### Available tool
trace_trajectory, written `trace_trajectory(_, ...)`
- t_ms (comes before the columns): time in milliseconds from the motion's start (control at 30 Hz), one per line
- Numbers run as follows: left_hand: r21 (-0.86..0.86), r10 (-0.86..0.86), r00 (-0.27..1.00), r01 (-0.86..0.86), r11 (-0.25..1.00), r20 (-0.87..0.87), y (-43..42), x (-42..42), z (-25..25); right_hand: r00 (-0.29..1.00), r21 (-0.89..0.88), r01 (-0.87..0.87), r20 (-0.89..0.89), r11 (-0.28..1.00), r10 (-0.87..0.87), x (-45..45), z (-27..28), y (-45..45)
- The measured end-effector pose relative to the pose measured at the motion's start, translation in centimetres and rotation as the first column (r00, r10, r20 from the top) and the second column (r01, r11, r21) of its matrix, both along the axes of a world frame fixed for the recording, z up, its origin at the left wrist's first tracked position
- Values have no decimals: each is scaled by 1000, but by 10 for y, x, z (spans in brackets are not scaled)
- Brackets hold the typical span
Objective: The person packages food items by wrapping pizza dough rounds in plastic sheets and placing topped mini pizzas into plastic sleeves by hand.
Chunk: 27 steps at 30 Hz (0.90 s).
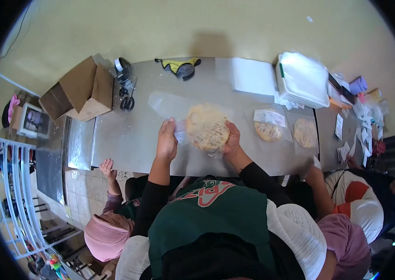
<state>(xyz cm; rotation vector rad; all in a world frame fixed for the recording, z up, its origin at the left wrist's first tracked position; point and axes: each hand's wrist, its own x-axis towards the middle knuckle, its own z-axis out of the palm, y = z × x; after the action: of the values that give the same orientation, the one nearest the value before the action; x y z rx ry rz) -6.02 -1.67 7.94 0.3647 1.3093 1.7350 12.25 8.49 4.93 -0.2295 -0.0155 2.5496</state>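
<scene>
Above the table's middle I hold a pale round flat food piece with brown specks (207, 128) in a clear plastic bag. My right hand (232, 139) grips its right edge through the bag. Fingers closed, my left hand (167, 141) pinches the bag's plastic at the left. A loose flap of clear plastic (165, 103) stretches to the upper left. To the right on the table lie two similar bagged pieces: one with a white printed label (268, 125), the other without a visible label (305, 133).
On the grey table (127, 140) sit an open cardboard box (83, 91), scissors (128, 99), a tape dispenser (122, 70), a yellow-black item (181, 67), white sheets (253, 76) and a stacked white tray (302, 81). Co-workers stand close on both sides; one hand (109, 169) rests at the left edge.
</scene>
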Motion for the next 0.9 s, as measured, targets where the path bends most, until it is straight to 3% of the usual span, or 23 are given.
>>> trace_trajectory(100, 53, -100, 974, 113, 992, -203, 25, 18, 50, 993, 22, 113, 23, 993, -114, 27, 6, 4)
trace_trajectory(167, 90, -63, 868, 124, 988, -493, 38, 12, 68, 987, 58, 158, 25, 986, -159, 44, 12, 6)
trace_trajectory(233, 87, -5, 665, 105, 991, -747, 47, 8, 87, 987, 83, 161, 7, 983, -162, 60, 15, 11)
trace_trajectory(300, 74, 55, 369, 37, 997, -928, 56, 9, 107, 984, 96, 177, -45, 980, -173, 74, 19, 11)
trace_trajectory(400, -170, -167, 203, 3, 985, -965, 62, 25, 120, 974, 99, 221, -68, 970, -215, 95, 17, 11)
trace_trajectory(500, -330, -333, 57, 56, 942, -941, 63, 34, 88, 956, 109, 293, -10, 950, -293, 120, 3, 9)
trace_trajectory(533, -322, -331, 131, 85, 943, -934, 61, 33, 76, 946, 117, 320, 18, 940, -324, 128, -1, 8)
trace_trajectory(600, -301, -331, 276, 146, 942, -903, 55, 29, 57, 915, 104, 381, 101, 919, -391, 142, -9, 1)
trace_trajectory(700, 241, 159, 354, 203, 949, -922, 60, 10, 63, 885, 93, 428, 161, 899, -437, 161, -22, -9)
trace_trajectory(800, 224, 180, 382, 73, 972, -906, 58, 14, 122, 861, 112, 458, 192, 882, -471, 172, -33, -10)
trace_trajectory(900, 21, 50, -171, 168, 986, -984, 49, 14, 155, 849, 136, 469, 203, 873, -488, 173, -34, -10)
